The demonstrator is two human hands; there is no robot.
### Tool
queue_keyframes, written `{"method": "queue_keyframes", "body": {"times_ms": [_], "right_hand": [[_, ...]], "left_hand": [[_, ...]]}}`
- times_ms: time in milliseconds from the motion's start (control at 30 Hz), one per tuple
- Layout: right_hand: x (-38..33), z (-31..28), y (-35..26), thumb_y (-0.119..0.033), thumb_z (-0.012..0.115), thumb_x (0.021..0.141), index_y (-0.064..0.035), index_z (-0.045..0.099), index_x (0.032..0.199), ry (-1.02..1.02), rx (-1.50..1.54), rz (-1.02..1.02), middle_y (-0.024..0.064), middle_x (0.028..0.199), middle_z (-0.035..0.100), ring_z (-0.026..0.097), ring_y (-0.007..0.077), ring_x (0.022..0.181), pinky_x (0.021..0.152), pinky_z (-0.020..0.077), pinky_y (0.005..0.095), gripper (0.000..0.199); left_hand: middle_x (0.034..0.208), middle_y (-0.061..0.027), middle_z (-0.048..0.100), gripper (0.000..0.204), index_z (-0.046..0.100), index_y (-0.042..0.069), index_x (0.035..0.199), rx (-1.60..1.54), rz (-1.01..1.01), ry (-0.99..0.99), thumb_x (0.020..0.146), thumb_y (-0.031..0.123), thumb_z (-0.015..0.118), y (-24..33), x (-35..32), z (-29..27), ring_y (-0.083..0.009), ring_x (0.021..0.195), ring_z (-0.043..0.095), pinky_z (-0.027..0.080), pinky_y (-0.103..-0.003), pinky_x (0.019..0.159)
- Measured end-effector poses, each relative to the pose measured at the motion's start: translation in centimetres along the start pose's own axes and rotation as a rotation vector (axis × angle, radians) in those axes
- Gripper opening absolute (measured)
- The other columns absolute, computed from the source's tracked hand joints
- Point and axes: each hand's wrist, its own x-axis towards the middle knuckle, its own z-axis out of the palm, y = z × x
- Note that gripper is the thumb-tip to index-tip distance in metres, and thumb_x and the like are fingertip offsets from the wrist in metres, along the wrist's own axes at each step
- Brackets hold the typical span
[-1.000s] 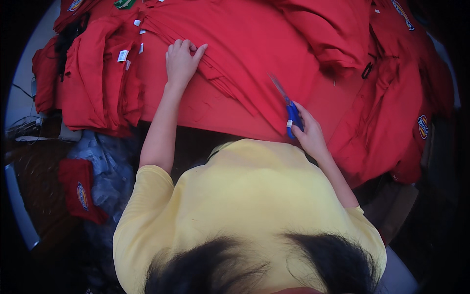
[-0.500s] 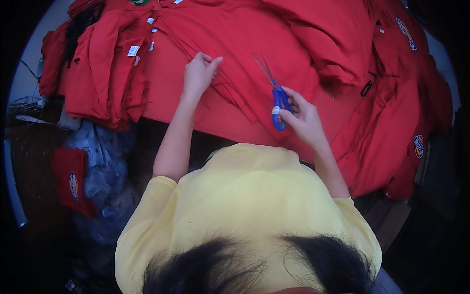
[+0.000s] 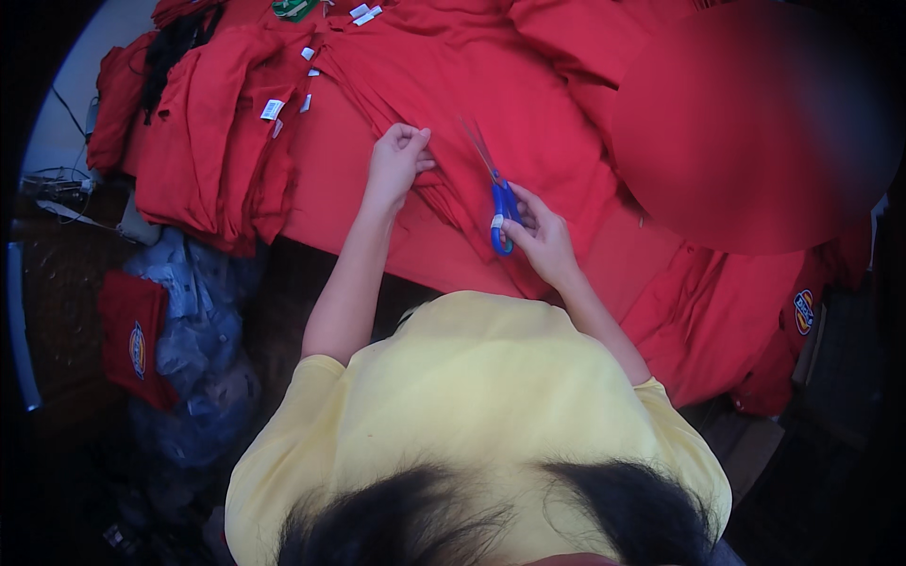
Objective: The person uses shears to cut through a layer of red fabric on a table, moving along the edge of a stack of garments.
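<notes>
My right hand (image 3: 542,238) holds a pair of scissors (image 3: 504,213) by their blue handles, a white band round one of them. The metal blades point up and to the left, slightly apart, over a red garment (image 3: 491,85) spread across the table. Left of the blades, my left hand (image 3: 400,166) is closed in a pinch above the garment's folded left edge. Whatever lies between its thumb and fingers is too small or hidden to make out. The blade tips stay clear of my left fingers.
A stack of folded red garments (image 3: 212,141) with white tags lies on the left of the table (image 3: 330,179). More red garments (image 3: 703,325) hang over the right edge. Clear plastic bags (image 3: 198,330) and a red folded garment (image 3: 132,330) are below left. A large blur hides the upper right.
The scissors in my right hand have moved left, closer to my left hand. My left hand keeps its pinch. The whole view has shifted slightly, and a blur now covers the upper right.
</notes>
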Motion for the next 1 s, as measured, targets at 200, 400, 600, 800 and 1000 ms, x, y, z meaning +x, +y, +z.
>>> {"method": "queue_keyframes", "body": {"times_ms": [200,400,600,800,1000], "right_hand": [[-0.2,-0.9,-2.0,-0.018,0.064,0.084,-0.0005,0.045,0.131,-0.058,-0.361,-0.067,0.0126,0.091,0.062,0.063,0.0172,0.079,0.071,0.0491,0.029,0.054],[0.2,-0.6,-2.7,-0.017,0.062,0.084,-0.0002,0.045,0.13,-0.042,-0.461,-0.129,0.0159,0.092,0.062,0.064,0.0235,0.08,0.071,0.0492,0.0312,0.051],[1.4,-0.1,-2.9,-0.017,0.061,0.085,0.0022,0.047,0.128,-0.032,-0.414,-0.205,0.0169,0.092,0.061,0.064,0.025,0.081,0.071,0.0492,0.0324,0.049],[1.6,0.0,-3.1,-0.014,0.059,0.086,0.0025,0.049,0.126,-0.067,-0.286,-0.014,0.0181,0.09,0.063,0.064,0.0239,0.08,0.072,0.0488,0.032,0.045],[2.0,-0.1,-3.3,-0.014,0.058,0.087,0.0008,0.049,0.127,-0.068,-0.243,-0.02,0.017,0.091,0.064,0.064,0.0202,0.078,0.072,0.0488,0.0302,0.044]], "left_hand": [[0.1,-0.0076,0.061,0.024,0.05,0.004,0.11,-0.678,-0.22,-0.118,0.086,-0.002,0.05,-0.5,-1.7,1.3,-0.0187,0.092,0.06,0.049,-0.032,0.084],[0.101,-0.0061,0.06,0.024,0.054,0.004,0.109,-0.604,-0.211,-0.079,0.086,-0.002,0.051,0.7,-2.6,1.8,-0.0179,0.096,0.059,0.047,-0.031,0.086],[0.097,0.0003,0.062,0.024,0.058,0.011,0.104,-0.498,-0.124,-0.076,0.083,-0.001,0.057,1.3,-3.6,2.3,-0.0109,0.09,0.058,0.045,-0.028,0.076],[0.098,-0.0013,0.062,0.026,0.058,0.01,0.107,-0.49,-0.084,-0.084,0.083,0.0,0.059,1.7,-3.7,2.5,-0.0122,0.092,0.059,0.046,-0.03,0.078],[0.103,-0.003,0.06,0.037,0.053,0.009,0.117,-0.438,-0.063,-0.118,0.082,-0.003,0.058,1.7,-3.2,1.7,-0.0142,0.097,0.058,0.047,-0.031,0.082]]}}
